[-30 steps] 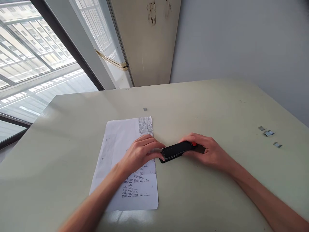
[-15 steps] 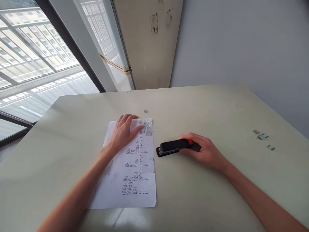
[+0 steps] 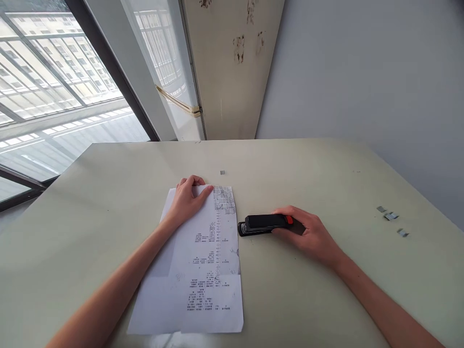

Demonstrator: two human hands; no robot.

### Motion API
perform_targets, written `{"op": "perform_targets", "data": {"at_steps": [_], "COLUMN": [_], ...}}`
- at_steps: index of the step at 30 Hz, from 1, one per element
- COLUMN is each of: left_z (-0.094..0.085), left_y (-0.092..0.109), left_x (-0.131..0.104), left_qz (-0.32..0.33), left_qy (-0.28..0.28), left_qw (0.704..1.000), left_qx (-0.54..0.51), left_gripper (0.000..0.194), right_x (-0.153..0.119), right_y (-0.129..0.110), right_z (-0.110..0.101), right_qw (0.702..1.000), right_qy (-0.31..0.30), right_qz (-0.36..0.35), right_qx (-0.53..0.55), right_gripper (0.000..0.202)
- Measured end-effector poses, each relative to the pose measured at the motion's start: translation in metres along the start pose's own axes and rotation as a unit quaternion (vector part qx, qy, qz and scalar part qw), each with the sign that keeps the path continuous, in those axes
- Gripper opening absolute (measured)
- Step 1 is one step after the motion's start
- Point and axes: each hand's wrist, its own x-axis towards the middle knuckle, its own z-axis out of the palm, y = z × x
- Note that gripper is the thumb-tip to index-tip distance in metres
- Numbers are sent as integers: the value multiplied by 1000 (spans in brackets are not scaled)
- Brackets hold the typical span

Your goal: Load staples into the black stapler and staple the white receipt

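Printed paper [image 3: 217,261] lies on the pale table, its text upside down to me. At its top edge is my left hand [image 3: 190,198], thumb on top and fingers curled over the far edge, gripping it. A black stapler [image 3: 263,222] with a red part at its rear sits just right of the paper, its front end close to the right edge. My right hand [image 3: 304,232] holds the stapler's rear between thumb and fingers.
One small staple strip [image 3: 222,172] lies beyond the paper. Several grey staple strips [image 3: 391,216] are scattered at the right side of the table [image 3: 308,164]. A window is at the left and a wall at the right.
The left fingers have curled over the paper's top edge, and the thumb has pulled in. In the picture, the paper and stapler sit slightly lower and further right, with the view itself shifted.
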Motion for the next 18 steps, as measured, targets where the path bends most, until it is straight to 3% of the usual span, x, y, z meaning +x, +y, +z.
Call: {"op": "perform_targets", "data": {"at_steps": [10,18], "left_z": [-3,21], "left_y": [-3,19], "left_x": [-3,-21], "left_qz": [-1,51], "left_qy": [-1,-8], "left_qw": [995,996], "left_qx": [-97,-71], "left_gripper": [29,21], "right_x": [0,-1], "right_y": [-8,-2], "right_z": [1,6], "right_qw": [1000,999], "right_qy": [9,9], "right_qz": [-8,6], "right_qx": [-20,-32], "right_gripper": [23,29]}}
